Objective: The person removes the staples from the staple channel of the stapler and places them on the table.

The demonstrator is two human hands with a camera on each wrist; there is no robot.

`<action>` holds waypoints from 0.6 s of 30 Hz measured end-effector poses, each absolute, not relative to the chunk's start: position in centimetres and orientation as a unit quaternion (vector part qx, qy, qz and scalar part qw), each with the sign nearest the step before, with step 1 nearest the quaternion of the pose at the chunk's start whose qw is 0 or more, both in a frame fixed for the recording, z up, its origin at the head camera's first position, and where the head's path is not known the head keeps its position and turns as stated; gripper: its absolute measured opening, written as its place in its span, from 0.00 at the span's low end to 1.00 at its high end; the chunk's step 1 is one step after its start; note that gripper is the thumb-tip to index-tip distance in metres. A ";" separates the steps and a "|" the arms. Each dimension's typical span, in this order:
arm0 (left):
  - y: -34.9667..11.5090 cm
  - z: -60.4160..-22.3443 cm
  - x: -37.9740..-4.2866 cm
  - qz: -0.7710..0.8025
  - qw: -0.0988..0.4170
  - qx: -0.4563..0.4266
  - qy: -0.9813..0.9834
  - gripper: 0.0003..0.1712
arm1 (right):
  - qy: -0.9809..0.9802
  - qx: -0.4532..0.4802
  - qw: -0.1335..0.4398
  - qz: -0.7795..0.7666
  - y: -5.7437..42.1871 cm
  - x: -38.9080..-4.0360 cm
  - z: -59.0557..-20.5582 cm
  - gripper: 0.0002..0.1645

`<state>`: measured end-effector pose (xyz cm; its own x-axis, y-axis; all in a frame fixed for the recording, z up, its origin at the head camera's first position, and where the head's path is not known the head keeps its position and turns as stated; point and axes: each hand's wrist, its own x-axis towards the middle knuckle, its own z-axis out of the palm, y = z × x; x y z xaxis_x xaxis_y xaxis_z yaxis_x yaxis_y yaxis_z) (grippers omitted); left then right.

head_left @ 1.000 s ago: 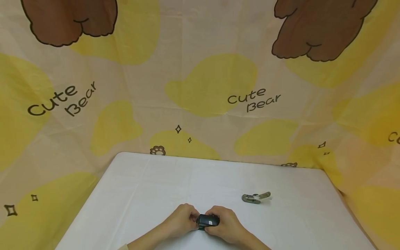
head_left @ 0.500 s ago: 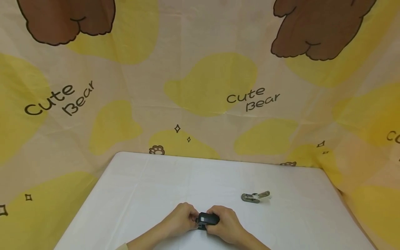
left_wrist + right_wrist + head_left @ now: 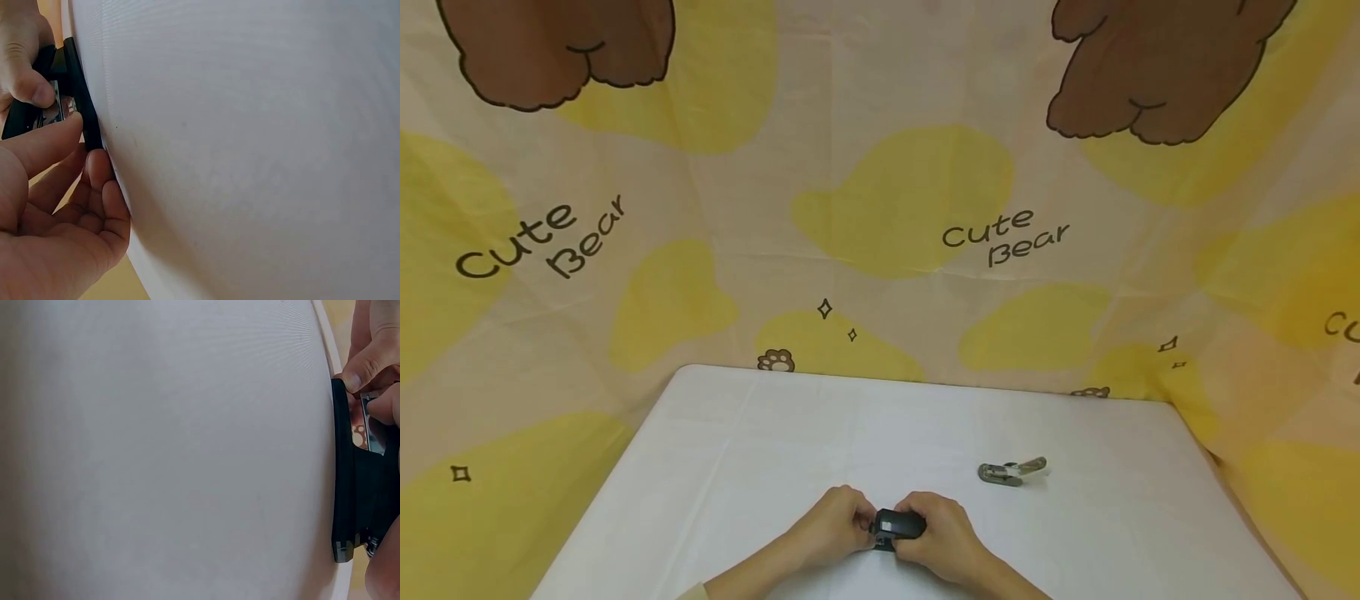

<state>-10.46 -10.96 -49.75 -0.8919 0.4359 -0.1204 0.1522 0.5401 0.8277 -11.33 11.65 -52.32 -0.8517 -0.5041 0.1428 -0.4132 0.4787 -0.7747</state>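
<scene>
Creased beige fabric (image 3: 880, 67) printed with yellow blobs (image 3: 925, 200) and brown cartoon bears (image 3: 1157, 75) hangs behind a smooth white round-cornered table (image 3: 775, 433). Low in the head view, between both hands, is a smooth black stapler (image 3: 902, 523), its bulky top parted from its long flat base; whether it touches the table I cannot tell. The left hand (image 3: 833, 523) pinches the base's end; the right hand (image 3: 945, 537) grips the body, its thumb against the shiny metal channel (image 3: 375, 431). Should the right hand squeeze hard, the left fingertips near the gap could get nipped; a loose pinch might let the slick shell twist. Farther back, a small grey-green stapler (image 3: 1000, 474) lies splayed open on the table.
</scene>
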 end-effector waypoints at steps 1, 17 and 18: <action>-11.0 -49.8 -10.5 0.449 0.157 0.171 0.863 0.10 | 0.858 -0.265 0.054 -0.436 11.6 -11.4 -52.3 0.16; -11.0 -49.7 -10.5 0.450 0.160 0.166 0.863 0.12 | 0.851 -0.237 0.088 -0.461 12.0 -11.2 -51.9 0.18; -10.9 -49.7 -10.4 0.450 0.160 0.165 0.863 0.12 | 0.848 -0.236 0.091 -0.466 12.0 -11.1 -52.0 0.18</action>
<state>-10.44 -10.94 -49.72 -0.8945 0.4286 -0.1270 0.1408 0.5397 0.8300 -11.15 12.01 -51.95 -0.8715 -0.4860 0.0655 -0.3157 0.4540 -0.8332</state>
